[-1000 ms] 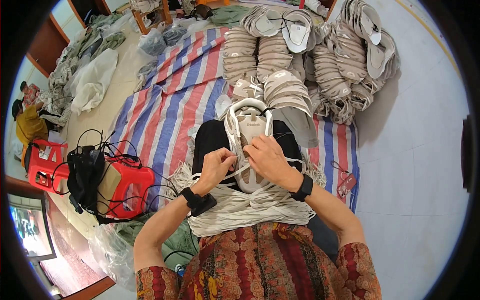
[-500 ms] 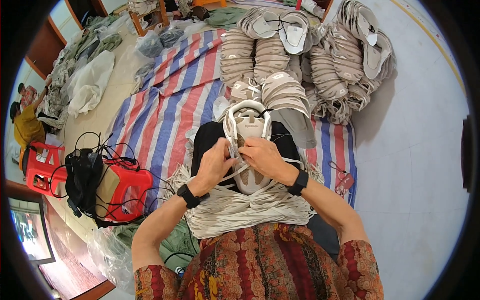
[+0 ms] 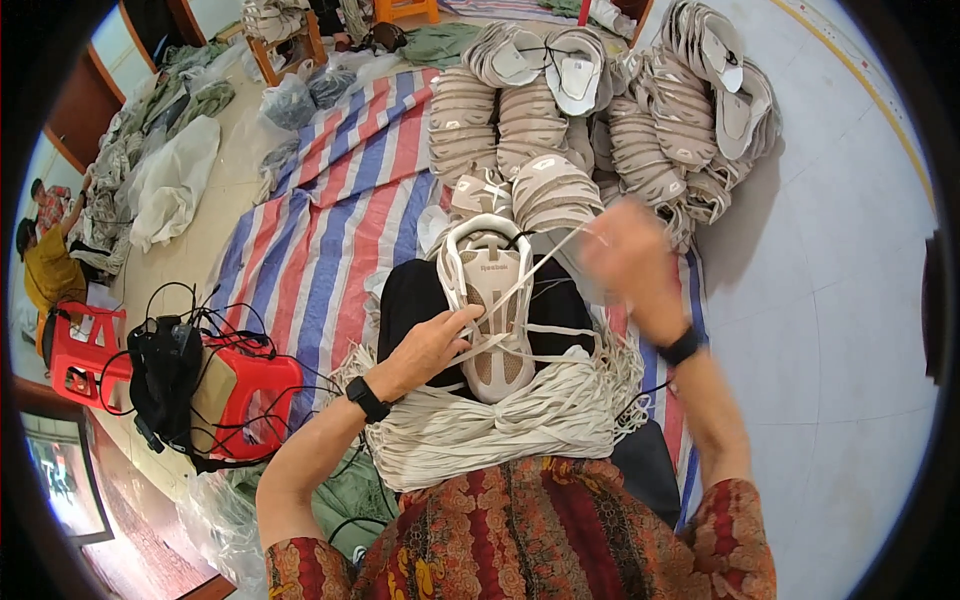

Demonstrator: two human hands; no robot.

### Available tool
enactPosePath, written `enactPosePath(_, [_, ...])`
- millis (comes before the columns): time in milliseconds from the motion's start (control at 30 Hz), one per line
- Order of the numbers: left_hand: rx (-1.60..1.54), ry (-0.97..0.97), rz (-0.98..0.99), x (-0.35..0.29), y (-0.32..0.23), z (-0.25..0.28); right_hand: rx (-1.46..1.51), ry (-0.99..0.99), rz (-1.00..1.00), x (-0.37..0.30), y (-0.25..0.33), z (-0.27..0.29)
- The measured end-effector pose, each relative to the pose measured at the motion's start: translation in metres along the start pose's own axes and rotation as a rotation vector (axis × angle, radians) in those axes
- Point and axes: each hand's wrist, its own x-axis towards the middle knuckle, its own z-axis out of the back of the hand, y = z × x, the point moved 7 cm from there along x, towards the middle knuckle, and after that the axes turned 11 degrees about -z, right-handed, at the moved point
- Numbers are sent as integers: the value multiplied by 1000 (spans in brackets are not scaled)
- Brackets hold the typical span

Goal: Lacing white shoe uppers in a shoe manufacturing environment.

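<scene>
A beige and white shoe upper (image 3: pixel 497 268) rests in my lap with its toe toward me. My left hand (image 3: pixel 432 350) grips its left edge, thumb and fingers closed at the lacing. Off to the right, my right hand (image 3: pixel 630 260) is raised and smeared by motion. A cream shoelace (image 3: pixel 545 262) runs taut up from the upper's lacing to that hand, which holds it. Another length of lace lies across the upper's right side. Between the upper and my body spreads a thick bundle of cream laces (image 3: pixel 490 432).
Stacked shoe uppers (image 3: pixel 655 130) stand ahead on a striped tarp (image 3: pixel 340 190). At left, red stools (image 3: pixel 260 385) bear a black bag (image 3: pixel 168 365) and cables. A co-worker in yellow (image 3: pixel 52 265) is at far left, near heaped cloth and plastic bags.
My right hand has left the upper and swung up and right, drawing the lace out. The left hand stays at the upper's left edge.
</scene>
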Motion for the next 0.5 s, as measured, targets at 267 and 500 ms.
enactPosePath(267, [132, 277, -64, -12, -15, -17, -314, 8, -268, -13, -169, 17])
enactPosePath(500, [367, 373, -115, -20, -28, -15, 155, 434, 161, -64, 58, -70])
